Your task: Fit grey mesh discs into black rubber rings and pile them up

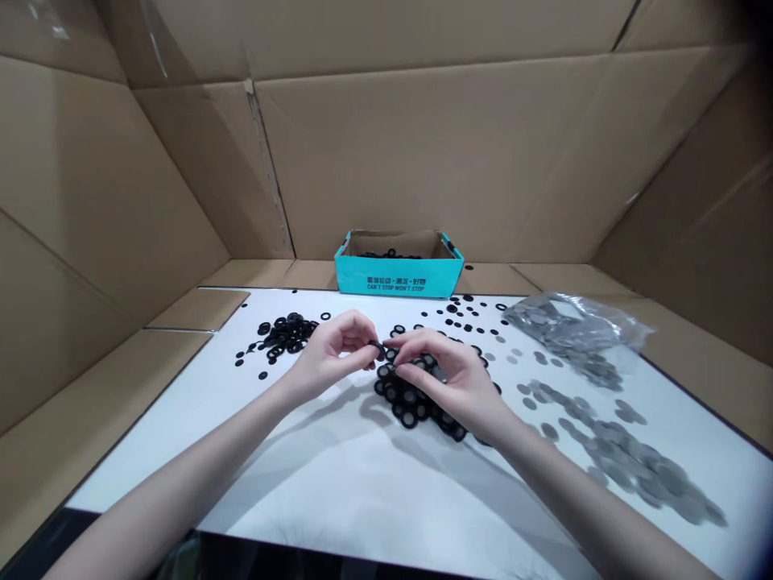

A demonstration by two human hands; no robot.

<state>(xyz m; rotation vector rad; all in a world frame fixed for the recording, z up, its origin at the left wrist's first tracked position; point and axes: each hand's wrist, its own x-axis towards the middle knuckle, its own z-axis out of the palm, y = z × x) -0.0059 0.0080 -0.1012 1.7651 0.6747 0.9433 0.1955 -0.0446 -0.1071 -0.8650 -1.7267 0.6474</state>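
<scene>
My left hand (338,352) pinches a small black ring (378,349) between thumb and fingertips, above the white table. Close beside it on the right, my right hand (444,370) has its thumb and fingers apart, and nothing shows between them. Beneath the right hand lies a pile of black rings with grey discs in their centres (409,419). To the left of the left hand is a smaller heap of black rings (290,332). Thin grey translucent discs (628,459) are spread over the right side.
A turquoise open box (398,276) holding black pieces stands at the back. A clear plastic bag (580,322) with grey discs lies at the right rear. Small black pieces (468,328) are scattered before the box. Cardboard walls (423,161) enclose the white table (302,499).
</scene>
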